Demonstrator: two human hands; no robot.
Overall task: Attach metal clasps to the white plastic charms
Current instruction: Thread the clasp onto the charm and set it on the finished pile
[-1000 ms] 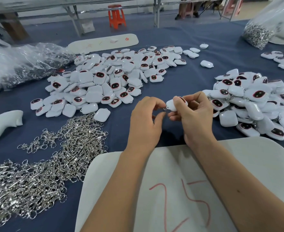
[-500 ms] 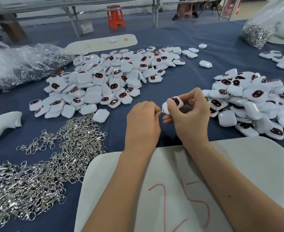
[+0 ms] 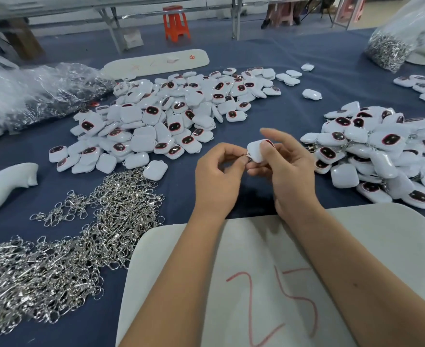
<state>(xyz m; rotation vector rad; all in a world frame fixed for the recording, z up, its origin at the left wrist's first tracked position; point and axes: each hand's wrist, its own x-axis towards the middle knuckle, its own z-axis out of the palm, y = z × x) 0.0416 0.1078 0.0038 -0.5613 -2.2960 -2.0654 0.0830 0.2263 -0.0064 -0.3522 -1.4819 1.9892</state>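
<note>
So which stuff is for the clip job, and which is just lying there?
For the job: charm in right hand, clasp in left hand, clasp heap, charm piles.
Lying about: orange stool, white handle, crinkly bag.

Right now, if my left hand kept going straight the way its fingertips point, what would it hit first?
Probably the white charm held by your right hand; your left hand pinches a small clasp right at its edge.

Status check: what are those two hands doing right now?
Right hand grips white charm. Left hand pinches metal clasp at its corner. Nothing in the way.
</note>
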